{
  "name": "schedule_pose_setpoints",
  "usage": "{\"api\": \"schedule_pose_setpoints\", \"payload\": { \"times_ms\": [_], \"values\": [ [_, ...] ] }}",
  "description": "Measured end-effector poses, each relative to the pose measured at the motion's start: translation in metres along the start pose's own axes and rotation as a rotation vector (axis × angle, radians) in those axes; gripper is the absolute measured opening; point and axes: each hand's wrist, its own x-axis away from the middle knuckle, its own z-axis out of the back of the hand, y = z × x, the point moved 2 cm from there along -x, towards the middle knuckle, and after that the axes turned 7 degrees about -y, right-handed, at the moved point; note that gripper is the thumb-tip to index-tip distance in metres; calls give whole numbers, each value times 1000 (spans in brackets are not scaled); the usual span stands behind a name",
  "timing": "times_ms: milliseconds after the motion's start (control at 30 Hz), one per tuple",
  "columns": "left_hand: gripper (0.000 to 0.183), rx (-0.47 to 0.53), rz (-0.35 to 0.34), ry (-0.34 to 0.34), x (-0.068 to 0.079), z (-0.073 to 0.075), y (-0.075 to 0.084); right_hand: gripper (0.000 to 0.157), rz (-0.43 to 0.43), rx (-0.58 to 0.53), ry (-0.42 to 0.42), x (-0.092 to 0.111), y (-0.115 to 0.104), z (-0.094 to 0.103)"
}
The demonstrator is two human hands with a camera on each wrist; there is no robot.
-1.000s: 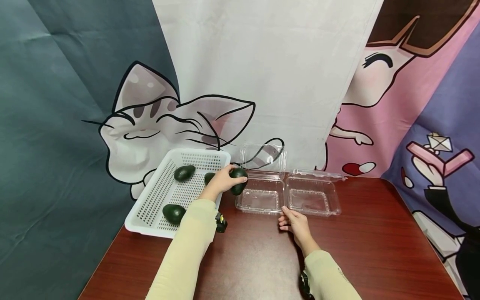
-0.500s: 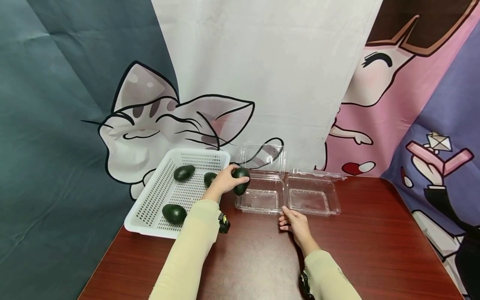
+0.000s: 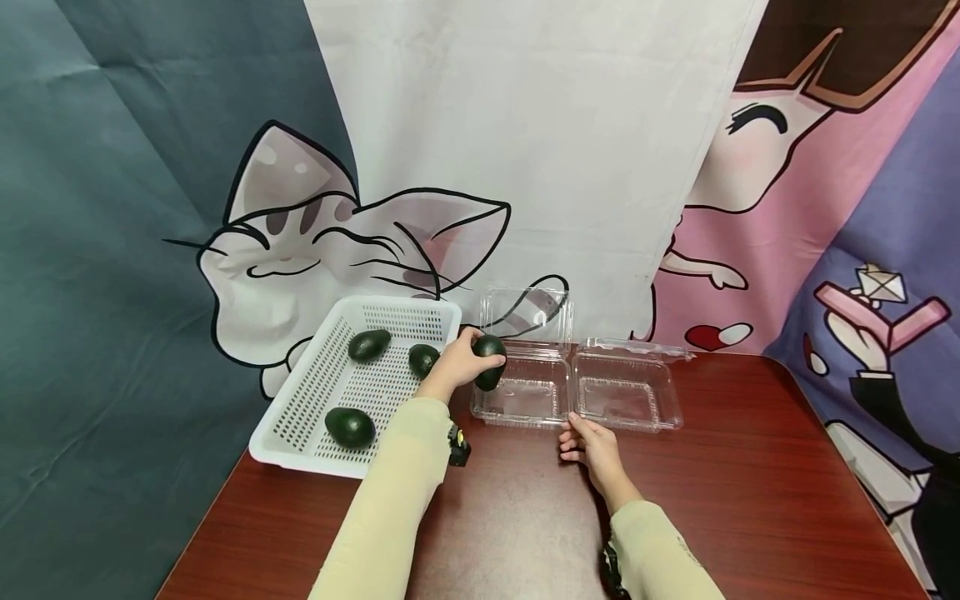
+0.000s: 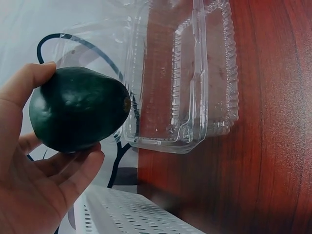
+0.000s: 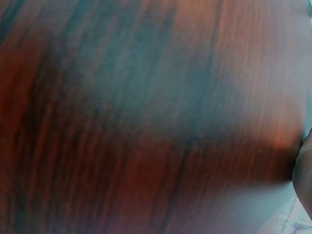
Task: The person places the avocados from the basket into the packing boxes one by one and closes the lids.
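My left hand [image 3: 457, 364] grips a dark green avocado [image 3: 490, 354] between thumb and fingers, over the left side of an open clear plastic container [image 3: 528, 396]. In the left wrist view the avocado [image 4: 78, 109] lies sideways in the fingers, its stem end facing the container [image 4: 161, 87]. My right hand [image 3: 594, 450] pinches the container's near rim at its right front corner, other fingers curled; the right wrist view catches only a sliver of this hand [image 5: 304, 180]. Left of my hands, a white perforated basket [image 3: 288, 462] bears several avocados, including one [image 3: 349, 428] near its front.
A second open clear container [image 3: 618, 398] stands right beside the first, its lid [image 3: 637, 348] tilted back. Both stand on a reddish-brown wooden table [image 3: 750, 467]. A printed cloth backdrop [image 3: 585, 167] hangs right behind the table's far edge.
My left hand has carried the avocado a little to the right, from beside the basket rim to over the left container. The right hand has stayed in place.
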Motion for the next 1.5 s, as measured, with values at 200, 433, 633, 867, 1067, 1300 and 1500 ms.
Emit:
{"api": "schedule_pose_setpoints", "payload": {
  "times_ms": [200, 433, 633, 867, 1067, 1300, 1500],
  "values": [
    [63, 3, -25, 13, 1, 0, -2, 34, 1, 6, 3, 1, 0, 0],
    [62, -55, 4, 8, 0, -4, -4, 37, 13, 16, 4, 1, 0, 0],
    [61, -78, 26, -33, 1, -9, -1, 39, 25, 32, -6, 1, 1, 0],
    [59, -90, 17, -9, 2, -13, 4, 40, 33, 45, 1, 1, 1, 0],
    [60, -120, 43, 1, -2, -24, -2, 41, 27, 42, 2, 0, 1, 1],
    [64, -93, 83, 3, -1, -35, -6, 35, 26, 29, 0, -1, 2, 2],
    [66, -154, 101, -6, 2, -40, -5, 39, 31, 23, -5, -1, 2, 1]
  ]
}}
